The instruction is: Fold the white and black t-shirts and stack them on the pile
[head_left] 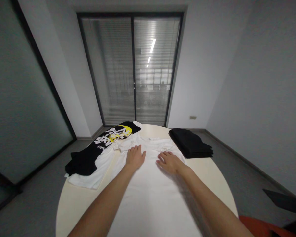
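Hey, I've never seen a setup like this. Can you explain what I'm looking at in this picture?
There's no machine here, just a person's two bare hands. The single picture comes from a camera worn on that person's head, looking forward and down, so the forearms enter from below. A white fabric shirt lies spread on a cream, round-edged table. The left hand lies flat on it; the right hand, fingers slightly bent, is on or just above it. To the left is a black fabric shirt with white and yellow print; to the right, a folded black fabric stack. Neither hand appears to grasp anything.
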Tool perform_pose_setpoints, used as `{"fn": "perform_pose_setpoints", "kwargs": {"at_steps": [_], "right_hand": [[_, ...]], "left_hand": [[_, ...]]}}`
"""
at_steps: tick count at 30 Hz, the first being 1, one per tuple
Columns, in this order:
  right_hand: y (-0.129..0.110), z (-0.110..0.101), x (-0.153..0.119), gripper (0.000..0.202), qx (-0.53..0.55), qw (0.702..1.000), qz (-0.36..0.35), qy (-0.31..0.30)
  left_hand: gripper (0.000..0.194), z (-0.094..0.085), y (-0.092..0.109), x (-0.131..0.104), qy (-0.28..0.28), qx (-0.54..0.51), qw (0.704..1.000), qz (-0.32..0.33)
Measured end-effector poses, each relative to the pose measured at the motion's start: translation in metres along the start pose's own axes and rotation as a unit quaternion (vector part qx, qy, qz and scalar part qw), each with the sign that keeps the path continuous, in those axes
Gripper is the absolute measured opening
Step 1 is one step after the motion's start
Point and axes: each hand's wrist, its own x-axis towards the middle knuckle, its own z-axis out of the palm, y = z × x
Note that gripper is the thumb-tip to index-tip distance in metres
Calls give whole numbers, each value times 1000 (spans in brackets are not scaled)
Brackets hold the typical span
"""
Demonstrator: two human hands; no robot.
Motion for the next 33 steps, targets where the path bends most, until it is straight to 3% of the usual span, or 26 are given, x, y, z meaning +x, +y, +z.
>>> {"fn": "perform_pose_setpoints", "kwargs": {"at_steps": [3, 6, 14, 21, 33], "right_hand": [[-1, -18, 18, 43, -30, 1000, 3, -8], [7, -21, 31, 42, -46, 999, -4, -1], [30, 13, 27, 39, -2, 991, 13, 136], [39, 17, 17, 39, 56, 973, 24, 223], [44, 37, 5, 39, 14, 967, 19, 252]], "left_hand": [[37, 7, -5, 8, 13, -3, 1000, -3], [31, 11, -13, 11, 26, -14, 1000, 3], [34, 16, -25, 12, 58, -54, 997, 3], [39, 14, -32, 6, 65, -63, 996, 4], [58, 22, -35, -15, 43, 11, 999, -20]]}}
